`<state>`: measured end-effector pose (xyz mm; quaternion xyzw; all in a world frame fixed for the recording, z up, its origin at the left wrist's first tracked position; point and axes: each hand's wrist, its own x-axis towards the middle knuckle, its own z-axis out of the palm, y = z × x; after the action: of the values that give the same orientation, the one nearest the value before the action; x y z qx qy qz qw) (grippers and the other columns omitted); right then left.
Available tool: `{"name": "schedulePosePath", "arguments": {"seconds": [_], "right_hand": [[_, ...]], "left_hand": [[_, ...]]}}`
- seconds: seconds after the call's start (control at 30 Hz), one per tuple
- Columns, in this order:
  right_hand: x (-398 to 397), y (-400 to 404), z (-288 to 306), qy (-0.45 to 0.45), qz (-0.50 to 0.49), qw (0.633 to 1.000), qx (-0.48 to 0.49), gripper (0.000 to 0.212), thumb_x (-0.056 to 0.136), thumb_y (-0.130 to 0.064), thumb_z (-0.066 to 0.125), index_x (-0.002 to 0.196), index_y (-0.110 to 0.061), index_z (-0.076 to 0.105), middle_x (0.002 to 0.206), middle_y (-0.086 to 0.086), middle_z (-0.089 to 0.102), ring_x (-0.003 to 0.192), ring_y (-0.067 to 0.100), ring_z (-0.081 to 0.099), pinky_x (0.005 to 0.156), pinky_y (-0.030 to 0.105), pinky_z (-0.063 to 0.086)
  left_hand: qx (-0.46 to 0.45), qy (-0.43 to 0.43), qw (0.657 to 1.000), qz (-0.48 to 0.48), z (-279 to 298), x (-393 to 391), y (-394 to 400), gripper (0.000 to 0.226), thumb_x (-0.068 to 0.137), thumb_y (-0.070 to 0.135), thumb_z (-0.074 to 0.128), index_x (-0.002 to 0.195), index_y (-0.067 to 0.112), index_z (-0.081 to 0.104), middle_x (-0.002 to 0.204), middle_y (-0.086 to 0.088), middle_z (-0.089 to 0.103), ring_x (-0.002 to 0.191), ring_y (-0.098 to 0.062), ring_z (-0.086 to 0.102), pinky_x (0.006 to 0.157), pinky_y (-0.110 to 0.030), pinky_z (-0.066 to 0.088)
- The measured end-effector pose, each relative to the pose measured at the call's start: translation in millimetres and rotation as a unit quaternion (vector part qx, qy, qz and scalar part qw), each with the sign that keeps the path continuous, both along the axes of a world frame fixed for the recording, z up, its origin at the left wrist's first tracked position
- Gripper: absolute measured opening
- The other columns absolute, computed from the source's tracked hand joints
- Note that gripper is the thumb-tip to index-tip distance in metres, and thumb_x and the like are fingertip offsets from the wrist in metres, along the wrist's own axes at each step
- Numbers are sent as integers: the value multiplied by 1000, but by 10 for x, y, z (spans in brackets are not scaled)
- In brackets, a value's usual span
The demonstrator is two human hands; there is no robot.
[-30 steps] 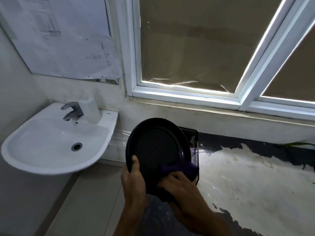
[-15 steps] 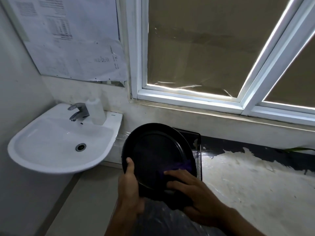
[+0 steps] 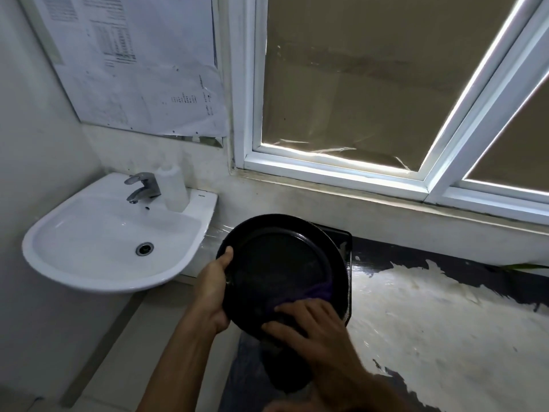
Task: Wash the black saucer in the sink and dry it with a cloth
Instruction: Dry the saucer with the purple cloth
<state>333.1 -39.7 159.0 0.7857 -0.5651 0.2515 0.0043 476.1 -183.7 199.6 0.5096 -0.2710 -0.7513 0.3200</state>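
1. Head view: the black saucer (image 3: 279, 272) is held tilted, its face toward the camera, right of the white sink (image 3: 98, 245) and in front of a black tray (image 3: 341, 242) that stands against the wall; most of the tray is hidden behind the saucer.
2. Only a purple fold of the cloth (image 3: 315, 292) shows at the saucer's lower right; the rest is covered by the right hand. A dark shape hanging below the saucer cannot be identified. Print on the wall sheet (image 3: 133, 63) is too small to read.
3. Left hand (image 3: 214, 289): clamped on the saucer's left rim, thumb lying over the front edge, fingers hidden behind.
4. Right hand (image 3: 312, 328): fingers spread flat, pressing the cloth against the saucer's lower face; it presses rather than closes around anything.
5. Beside the tap (image 3: 142, 187) at the far edge of the sink stands a white bottle (image 3: 173, 185).
6. Compared with half a second ago, the right hand has slid lower on the saucer, exposing more cloth above its fingers; the left-hand grip is unchanged.
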Motion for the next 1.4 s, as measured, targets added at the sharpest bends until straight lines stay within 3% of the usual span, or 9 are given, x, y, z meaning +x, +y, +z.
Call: {"name": "schedulePosePath", "arguments": {"seconds": [0.07, 0.17, 0.27, 0.4, 0.67, 1.07, 1.23, 1.33, 1.4], "right_hand": [[88, 2, 79, -32, 16, 999, 23, 55, 92, -69, 29, 125, -36, 59, 134, 0, 56, 117, 18, 52, 98, 37, 37], [-80, -26, 150, 2, 41, 999, 16, 27, 96, -49, 49, 115, -31, 57, 135, -1, 54, 120, 18, 50, 101, 36, 38], [-389, -57, 86, 46, 46, 998, 3, 26, 86, -27, 68, 105, -25, 51, 128, 1, 58, 116, 19, 54, 106, 37, 39], [-554, -65, 2, 84, 21, 996, -37, 24, 85, -8, 64, 99, -22, 50, 119, 0, 64, 111, 17, 59, 109, 42, 40], [326, -61, -128, 37, -5, 984, -173, 15, 90, -12, 67, 105, -17, 65, 100, 4, 71, 87, 22, 66, 85, 33, 52], [-590, 32, 130, 156, 76, 974, -144, 8, 90, -9, 67, 98, -12, 65, 99, 4, 69, 75, 24, 60, 66, 34, 46], [-327, -26, 36, 97, -62, 980, -162, 14, 94, -20, 61, 97, -12, 72, 91, 3, 69, 74, 21, 59, 61, 34, 48], [-35, -169, 9, 15, -152, 975, -159, 24, 94, -28, 62, 104, -8, 71, 95, 5, 71, 79, 20, 63, 65, 36, 52], [181, -246, -46, -13, -153, 976, -156, 24, 88, -19, 69, 108, -7, 68, 97, 8, 71, 81, 23, 66, 67, 39, 53]], "left_hand": [[1, 10, 1000, 14, -4, 11, -11, 40, 93, 43, 55, 110, 11, 70, 102, -17, 73, 96, -37, 67, 69, -39, 55], [-13, 13, 1000, 13, 38, 84, -41, 39, 96, 42, 49, 108, 11, 70, 101, -15, 73, 93, -34, 67, 68, -37, 53], [-34, 3, 999, 16, 62, 162, -62, 33, 98, 40, 48, 103, 15, 69, 97, -11, 74, 90, -31, 67, 64, -36, 53], [-44, -9, 999, 16, 58, 212, -59, 32, 97, 40, 50, 102, 16, 70, 89, -8, 76, 88, -30, 69, 64, -35, 53], [-15, -5, 1000, 0, 67, 40, -2, 34, 94, 38, 56, 103, 9, 71, 92, -15, 75, 84, -33, 69, 64, -35, 54], [-43, -9, 984, -175, 146, 289, -218, 34, 93, 34, 56, 107, 7, 71, 99, -11, 75, 82, -23, 72, 74, -33, 59], [-68, 111, 987, -96, 132, 160, -131, 37, 87, 40, 60, 114, 14, 57, 103, -18, 69, 84, -31, 70, 69, -41, 58], [-131, 99, 985, -55, -14, -157, 295, 63, 75, 41, 72, 131, 22, 51, 122, -13, 65, 101, -31, 69, 75, -42, 57], [-160, 77, 984, 5, -51, -362, 572, 56, 79, 33, 74, 130, 24, 55, 120, -8, 67, 104, -26, 68, 81, -39, 58]]}}
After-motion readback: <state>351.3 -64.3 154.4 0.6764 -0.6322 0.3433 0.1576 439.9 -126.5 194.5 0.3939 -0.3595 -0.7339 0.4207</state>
